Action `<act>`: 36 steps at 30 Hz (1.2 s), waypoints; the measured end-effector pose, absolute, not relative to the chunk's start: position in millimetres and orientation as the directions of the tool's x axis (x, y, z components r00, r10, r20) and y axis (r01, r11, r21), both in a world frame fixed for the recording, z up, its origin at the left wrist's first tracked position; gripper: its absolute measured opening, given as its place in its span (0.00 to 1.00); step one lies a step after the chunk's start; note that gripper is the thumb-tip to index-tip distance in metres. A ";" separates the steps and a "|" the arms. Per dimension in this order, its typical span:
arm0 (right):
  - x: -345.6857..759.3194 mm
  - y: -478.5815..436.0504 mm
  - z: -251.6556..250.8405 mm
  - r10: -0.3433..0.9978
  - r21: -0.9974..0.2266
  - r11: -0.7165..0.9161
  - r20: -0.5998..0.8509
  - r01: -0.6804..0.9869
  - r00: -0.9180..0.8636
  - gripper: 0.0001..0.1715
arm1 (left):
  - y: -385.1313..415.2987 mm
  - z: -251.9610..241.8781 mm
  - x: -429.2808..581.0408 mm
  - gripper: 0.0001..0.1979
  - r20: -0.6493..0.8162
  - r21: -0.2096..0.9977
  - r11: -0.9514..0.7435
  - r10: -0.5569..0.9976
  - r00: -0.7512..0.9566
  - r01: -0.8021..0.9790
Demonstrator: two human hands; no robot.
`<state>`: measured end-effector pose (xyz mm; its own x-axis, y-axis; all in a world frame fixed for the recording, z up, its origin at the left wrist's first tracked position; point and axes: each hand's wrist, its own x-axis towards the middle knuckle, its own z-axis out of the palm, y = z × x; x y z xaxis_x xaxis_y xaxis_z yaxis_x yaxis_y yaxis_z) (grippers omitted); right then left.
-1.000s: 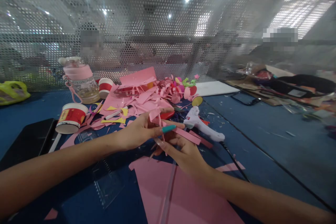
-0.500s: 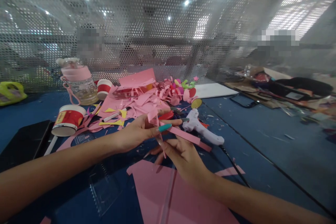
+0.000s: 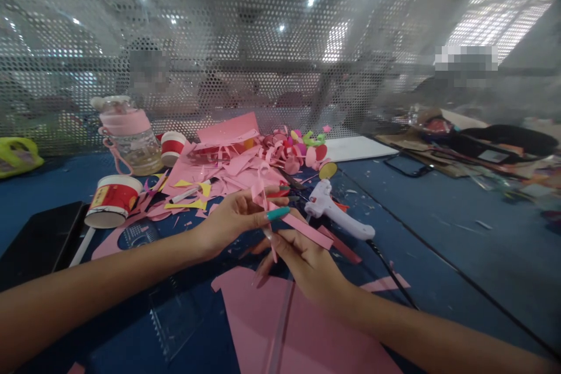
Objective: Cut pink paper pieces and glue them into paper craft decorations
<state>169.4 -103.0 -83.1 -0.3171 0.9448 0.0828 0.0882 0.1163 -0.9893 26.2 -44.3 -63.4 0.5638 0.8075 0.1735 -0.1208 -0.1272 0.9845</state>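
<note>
My left hand [image 3: 234,217] pinches the folded end of a pink paper strip [image 3: 302,229] between thumb and fingers, above the blue table. My right hand [image 3: 302,263] is just below and to the right, its fingers closed on the same strip from underneath. The strip runs out to the right from between both hands. A large pink paper sheet [image 3: 302,327] lies flat under my right wrist, with a clear ruler [image 3: 280,318] across it.
A white glue gun [image 3: 337,215] with its black cord lies right of my hands. Behind them sits a heap of pink paper scraps [image 3: 228,166], two red paper cups [image 3: 113,200], a pink-lidded bottle [image 3: 131,134] and a perforated metal screen [image 3: 263,52]. A black tablet [image 3: 39,239] lies at left.
Both hands have stayed on the strip and shifted slightly; my right fingers have closed further under it. The view has barely moved.
</note>
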 end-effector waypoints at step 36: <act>180.6 -90.0 -80.6 0.896 -0.895 0.378 0.418 0.238 0.149 0.13 | -39.7 -76.4 29.4 0.13 0.040 0.933 0.111 0.914 0.404 -0.343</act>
<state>180.6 -90.0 -80.6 0.1488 0.8963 0.4178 0.2376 0.3777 -0.8949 29.4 -39.7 -76.4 0.4042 0.9138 0.0403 -0.3431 0.1106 0.9327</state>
